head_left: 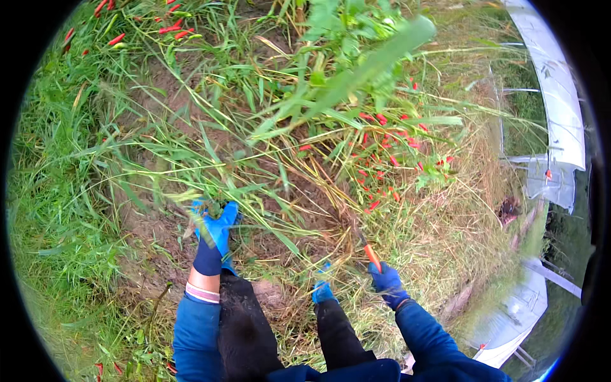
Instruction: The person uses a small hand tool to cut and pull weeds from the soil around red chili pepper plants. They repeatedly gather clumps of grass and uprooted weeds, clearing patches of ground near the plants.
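Note:
My left hand (217, 227), in a blue glove, is low at left centre among green grass stems; leaves cover its fingertips, so its hold is hard to make out. At lower right my right hand (387, 284), in a darker blue glove, grips the orange handle (373, 258) of a hand tool. The tool's dark metal end reaches into the base of a dry grass clump (346, 217), where its shape is hidden. Long grass blades (267, 157) lean across the ground between and above the hands.
Red chilli peppers (382, 143) hang among plants beyond the clump, more of them (176, 31) at upper left. Bare soil (152, 224) shows beside my left hand. My feet in blue footwear stand below. White sheeting on a frame (561, 95) runs along the right, near a wooden log (456, 303).

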A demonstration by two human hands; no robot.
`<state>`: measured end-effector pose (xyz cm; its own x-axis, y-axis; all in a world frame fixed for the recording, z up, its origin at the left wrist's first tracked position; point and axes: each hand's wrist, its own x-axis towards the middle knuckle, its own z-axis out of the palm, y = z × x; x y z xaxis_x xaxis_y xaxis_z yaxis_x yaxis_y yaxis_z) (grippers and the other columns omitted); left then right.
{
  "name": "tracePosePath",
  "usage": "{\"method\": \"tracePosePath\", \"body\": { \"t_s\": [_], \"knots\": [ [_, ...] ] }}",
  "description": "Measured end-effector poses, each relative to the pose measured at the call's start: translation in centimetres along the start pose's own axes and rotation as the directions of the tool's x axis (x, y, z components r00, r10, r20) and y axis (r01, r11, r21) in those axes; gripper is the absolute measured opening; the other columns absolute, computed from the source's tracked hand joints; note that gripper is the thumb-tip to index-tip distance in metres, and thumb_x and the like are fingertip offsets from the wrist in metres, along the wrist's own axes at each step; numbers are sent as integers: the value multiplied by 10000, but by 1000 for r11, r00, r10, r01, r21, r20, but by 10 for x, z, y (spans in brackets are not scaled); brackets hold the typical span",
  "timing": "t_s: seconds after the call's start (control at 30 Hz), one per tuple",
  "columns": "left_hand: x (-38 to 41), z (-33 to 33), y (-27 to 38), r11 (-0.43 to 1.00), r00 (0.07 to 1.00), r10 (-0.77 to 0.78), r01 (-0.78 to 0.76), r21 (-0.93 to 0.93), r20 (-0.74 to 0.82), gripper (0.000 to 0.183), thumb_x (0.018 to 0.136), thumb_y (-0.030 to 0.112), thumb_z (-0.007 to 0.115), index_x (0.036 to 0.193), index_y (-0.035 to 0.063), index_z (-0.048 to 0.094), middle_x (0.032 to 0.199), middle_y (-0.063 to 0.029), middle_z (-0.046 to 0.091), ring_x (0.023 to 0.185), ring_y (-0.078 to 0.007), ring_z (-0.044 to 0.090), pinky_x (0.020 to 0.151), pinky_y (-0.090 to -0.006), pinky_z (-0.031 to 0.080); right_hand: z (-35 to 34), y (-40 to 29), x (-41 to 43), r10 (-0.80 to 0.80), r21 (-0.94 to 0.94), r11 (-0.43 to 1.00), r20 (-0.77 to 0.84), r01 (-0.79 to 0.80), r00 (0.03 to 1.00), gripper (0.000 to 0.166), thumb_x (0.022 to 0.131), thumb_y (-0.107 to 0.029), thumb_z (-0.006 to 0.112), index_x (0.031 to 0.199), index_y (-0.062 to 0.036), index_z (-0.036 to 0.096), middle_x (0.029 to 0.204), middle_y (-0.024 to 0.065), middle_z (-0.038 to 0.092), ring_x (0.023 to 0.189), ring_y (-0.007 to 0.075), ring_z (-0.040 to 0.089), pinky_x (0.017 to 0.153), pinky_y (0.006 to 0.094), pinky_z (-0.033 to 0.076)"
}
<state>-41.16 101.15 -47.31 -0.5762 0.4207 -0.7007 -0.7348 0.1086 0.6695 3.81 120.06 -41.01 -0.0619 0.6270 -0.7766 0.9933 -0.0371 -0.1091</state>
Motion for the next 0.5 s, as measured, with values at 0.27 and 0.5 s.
{"method": "tracePosePath", "body": {
  "t_s": [0.27,0.5],
  "knots": [
    [-125,81,14,980,997,60,-48,194,-58,269,915,166,637,1161,59,613,917,-30,658,730,-124,610,601,-259,452,-90,337,-109,387,-340,817,-275,-466,880,544,907,-543,465,923,-22,619,817,255,652,804,430,636,729,500,494],
    [-184,171,-45,931,998,16,-37,364,61,211,927,180,614,1108,73,627,922,-19,667,700,-114,617,559,-236,455,-90,494,-265,772,-346,545,-148,-764,618,526,909,-524,485,1031,-30,621,861,211,660,820,378,636,738,463,487]
  ]
}}
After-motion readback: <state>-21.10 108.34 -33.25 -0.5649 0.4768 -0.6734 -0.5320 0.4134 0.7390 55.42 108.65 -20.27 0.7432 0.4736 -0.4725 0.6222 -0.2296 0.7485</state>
